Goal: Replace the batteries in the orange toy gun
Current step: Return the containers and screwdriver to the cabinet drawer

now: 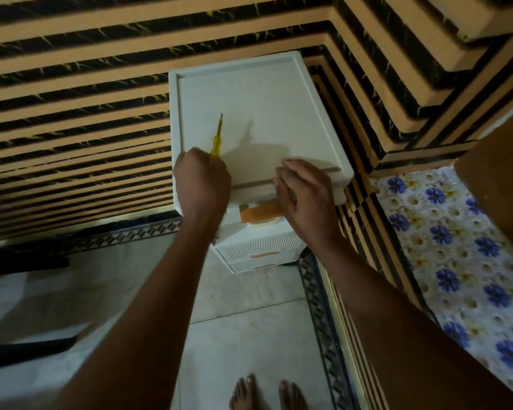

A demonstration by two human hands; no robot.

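Note:
A white plastic drawer cabinet [258,113] stands in the corner of the room, seen from above. My left hand [202,182] is closed around a yellow-handled screwdriver [216,140] whose tip points away over the cabinet top. My right hand [304,196] rests on the front edge of the top drawer [255,189], fingers lying over the edge. The drawer stands slightly out, and an orange object [259,214] shows in the gap below it; I cannot tell if it is the toy gun. No batteries are visible.
Striped orange-and-black walls [71,113] enclose the cabinet at the back and right. A floral blue-and-white cloth [456,247] covers a surface to the right. Lower drawers [261,255] with orange handles show below. My bare feet [267,392] stand on the pale tiled floor.

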